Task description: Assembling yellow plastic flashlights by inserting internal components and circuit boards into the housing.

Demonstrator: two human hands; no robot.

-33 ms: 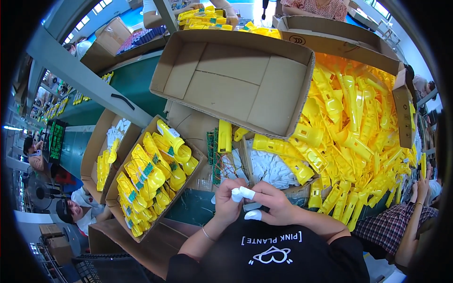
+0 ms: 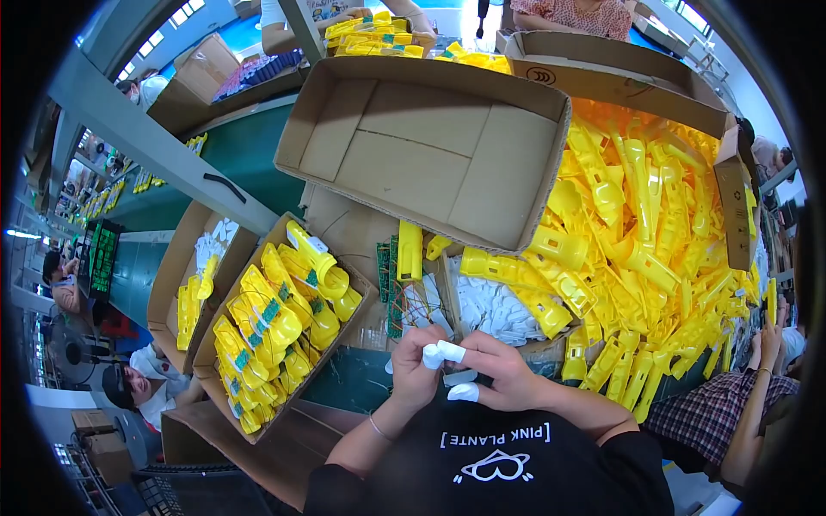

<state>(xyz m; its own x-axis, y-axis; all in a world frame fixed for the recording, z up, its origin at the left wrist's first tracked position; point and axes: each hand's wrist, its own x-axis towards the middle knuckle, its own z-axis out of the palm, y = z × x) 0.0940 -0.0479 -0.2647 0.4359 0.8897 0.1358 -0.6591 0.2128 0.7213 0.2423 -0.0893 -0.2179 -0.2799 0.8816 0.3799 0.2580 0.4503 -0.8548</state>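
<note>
Close in front of my body, my left hand and my right hand meet with their fingers pinched together. White finger covers sit on several fingertips of both hands. A small pale piece shows between the hands, partly hidden by the fingers; its kind cannot be made out. Just beyond the hands lie thin wires, green circuit boards and a heap of small white plastic parts. A yellow plastic shell stands by the boards.
A large shallow cardboard box lies tilted ahead. To its right is a big pile of yellow shells. At left, one carton holds yellow shells with green boards, beside another carton. A green conveyor runs behind. Other people work around.
</note>
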